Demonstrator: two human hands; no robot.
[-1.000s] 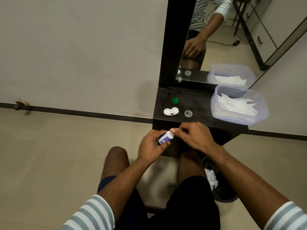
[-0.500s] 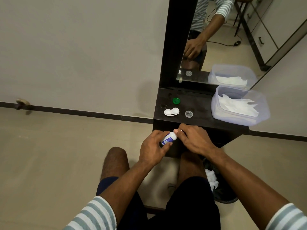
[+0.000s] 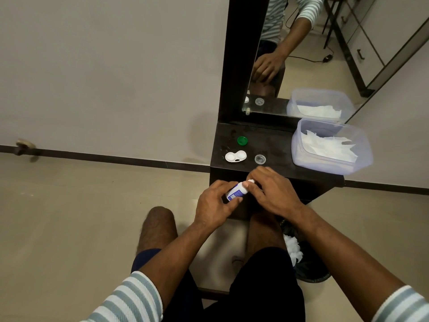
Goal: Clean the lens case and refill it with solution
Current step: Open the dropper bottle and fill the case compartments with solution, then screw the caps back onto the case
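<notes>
A small white solution bottle (image 3: pixel 235 192) with a blue label lies tilted in my left hand (image 3: pixel 214 205), just in front of the dark shelf's edge. My right hand (image 3: pixel 271 191) pinches the bottle's white cap end with thumb and fingers. On the dark shelf (image 3: pixel 274 140) sits the white lens case (image 3: pixel 235 156), both wells uncovered. A green cap (image 3: pixel 242 140) lies behind it and a clear cap (image 3: pixel 260 159) to its right.
A clear plastic tub (image 3: pixel 329 168) holding white tissues stands on the shelf's right side. A mirror (image 3: pixel 301 54) in a dark frame rises behind the shelf. A black bin (image 3: pixel 308 263) with crumpled tissue sits on the floor by my right knee.
Both hands with the bottle stay close in front of the shelf. My right hand's fingers have shifted slightly around the cap end.
</notes>
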